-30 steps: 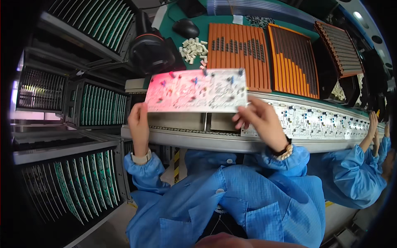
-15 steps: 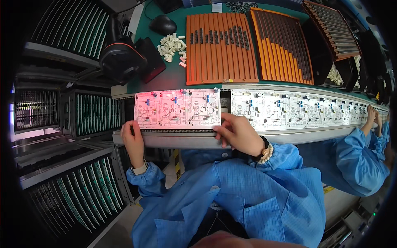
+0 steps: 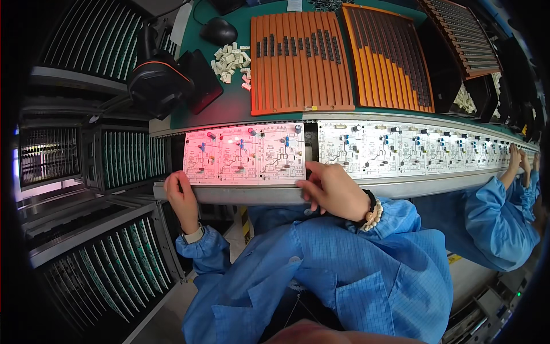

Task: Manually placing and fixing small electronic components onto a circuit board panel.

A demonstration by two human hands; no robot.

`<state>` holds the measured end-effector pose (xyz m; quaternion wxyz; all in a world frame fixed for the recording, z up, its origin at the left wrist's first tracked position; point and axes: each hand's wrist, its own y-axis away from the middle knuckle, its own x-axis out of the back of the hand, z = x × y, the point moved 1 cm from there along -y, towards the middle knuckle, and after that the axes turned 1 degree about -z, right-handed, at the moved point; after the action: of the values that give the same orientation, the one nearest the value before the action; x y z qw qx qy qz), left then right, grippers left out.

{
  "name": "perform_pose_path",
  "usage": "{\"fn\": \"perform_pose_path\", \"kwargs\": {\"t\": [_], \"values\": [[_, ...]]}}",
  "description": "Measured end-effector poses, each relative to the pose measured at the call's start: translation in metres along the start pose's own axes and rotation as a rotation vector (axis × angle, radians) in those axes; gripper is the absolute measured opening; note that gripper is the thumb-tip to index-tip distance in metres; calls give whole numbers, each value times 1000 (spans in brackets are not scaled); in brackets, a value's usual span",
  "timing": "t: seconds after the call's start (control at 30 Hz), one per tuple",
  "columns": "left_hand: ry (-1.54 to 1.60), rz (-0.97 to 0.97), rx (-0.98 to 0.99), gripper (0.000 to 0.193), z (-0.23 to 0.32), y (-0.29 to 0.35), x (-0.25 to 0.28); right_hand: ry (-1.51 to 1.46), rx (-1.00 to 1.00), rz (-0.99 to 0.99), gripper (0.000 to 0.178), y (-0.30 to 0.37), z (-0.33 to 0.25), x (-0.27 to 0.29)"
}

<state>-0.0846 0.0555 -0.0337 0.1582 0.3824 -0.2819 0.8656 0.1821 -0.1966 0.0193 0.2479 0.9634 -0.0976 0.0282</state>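
- A white circuit board (image 3: 245, 153) lies flat at the left end of the conveyor (image 3: 252, 195), its long near edge along the conveyor's front rail, with red light over much of its face.
- The left hand (image 3: 181, 198) is at the board's near left corner, fingers bent; whether they pinch it, I cannot tell.
- The right hand (image 3: 337, 192) is at the near right corner, thumb and forefinger by the edge; its grip is likewise unclear. The two hands are well apart.
- Right of the board, past a narrow dark gap, a row of similar boards (image 3: 366, 149) runs along the conveyor to a co-worker's hands (image 3: 514, 160).
- Toward the left edge of the green desk (image 3: 236, 106) stands a black device with an orange stripe (image 3: 160, 86); a black mouse (image 3: 219, 31) and loose white parts (image 3: 230, 62) lie beyond it.
- Behind the desk's near edge rest two orange slotted trays (image 3: 301, 86), side by side, holding dark parts.
- Racks of boards (image 3: 137, 143) stand off the conveyor's left end.
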Motion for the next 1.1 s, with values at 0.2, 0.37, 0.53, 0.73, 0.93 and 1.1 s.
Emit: {"fn": "perform_pose_path", "kwargs": {"t": [0.2, 0.37, 0.53, 0.73, 0.93, 1.1], "values": [[-119, -105, 0, 20, 6, -3, 2, 5, -11, 34, 24, -1, 5, 5], [-278, -310, -59, 22, 25, -15, 4, 409, 289, 356, 43, 17, 5, 10], [-218, -395, -80, 24, 33, -18, 2, 451, 307, 516, 42, 53, -2, 45], [-276, -491, -169, 29, 52, -25, 6, 717, 184, 651, 38, 82, -2, 120], [-529, -475, -266, 27, 105, -40, 10, 1007, 349, 885, 32, 60, 23, 198], [-82, -413, -437, 23, 163, -66, -28, 1088, 334, 868, 30, 44, 32, 194]]}}
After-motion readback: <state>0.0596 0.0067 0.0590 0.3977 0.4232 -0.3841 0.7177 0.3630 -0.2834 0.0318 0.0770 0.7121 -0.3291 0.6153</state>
